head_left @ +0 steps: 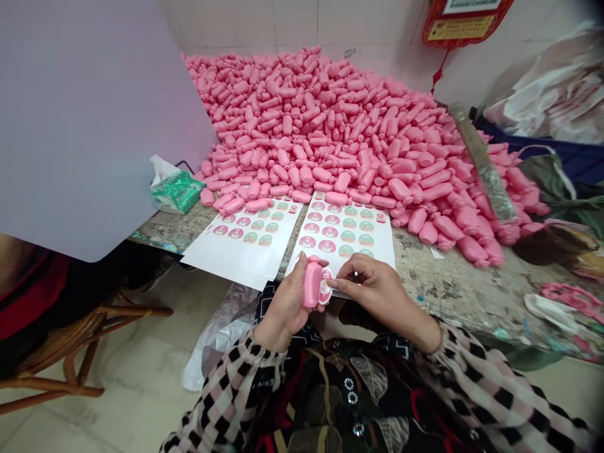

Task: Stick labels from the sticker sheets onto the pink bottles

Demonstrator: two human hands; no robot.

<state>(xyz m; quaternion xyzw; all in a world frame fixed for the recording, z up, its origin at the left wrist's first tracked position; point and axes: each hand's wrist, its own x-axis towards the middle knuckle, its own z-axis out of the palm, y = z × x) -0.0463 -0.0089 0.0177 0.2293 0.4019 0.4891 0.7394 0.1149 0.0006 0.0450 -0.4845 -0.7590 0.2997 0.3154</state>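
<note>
The left hand (283, 303) is closed around a pink bottle (312, 283); a round label (325, 290) is pinched against it by the right hand (375, 294).

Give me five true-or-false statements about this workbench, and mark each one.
1. The left hand holds a pink bottle-shaped item. True.
2. The right hand is pressed flat on the table. False: its fingers are at a round label on the item.
3. Sheets of round stickers lie on the worktop. True.
4. The pile of pink items sits inside a blue tub. False: it is heaped straight on the worktop.
5. A green tissue pack lies left of the sheets. True.
</note>
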